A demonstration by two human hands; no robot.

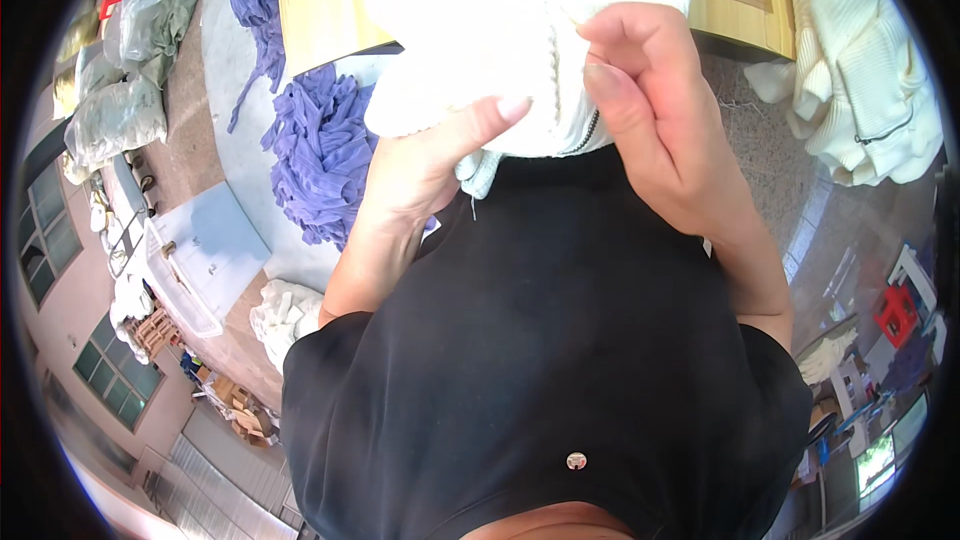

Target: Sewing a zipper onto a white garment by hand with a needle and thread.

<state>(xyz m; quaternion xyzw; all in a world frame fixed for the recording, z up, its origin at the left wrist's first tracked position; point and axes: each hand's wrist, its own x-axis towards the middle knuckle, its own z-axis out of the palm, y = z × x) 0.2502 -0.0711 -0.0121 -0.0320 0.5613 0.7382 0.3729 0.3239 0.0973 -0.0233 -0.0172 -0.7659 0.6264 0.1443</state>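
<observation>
Stone floor below – both hands (640,110) (fingers pinched) on white knit garment (520,30)

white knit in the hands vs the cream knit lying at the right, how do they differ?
The white knit garment is held up by the left hand and right hand; the cream knit garment lies untouched at the right. The held one looks whiter, the other creamier. The held one is bunched close to the body; the other is spread in loose folds. Both are ribbed knits with a dark zipper.
</observation>
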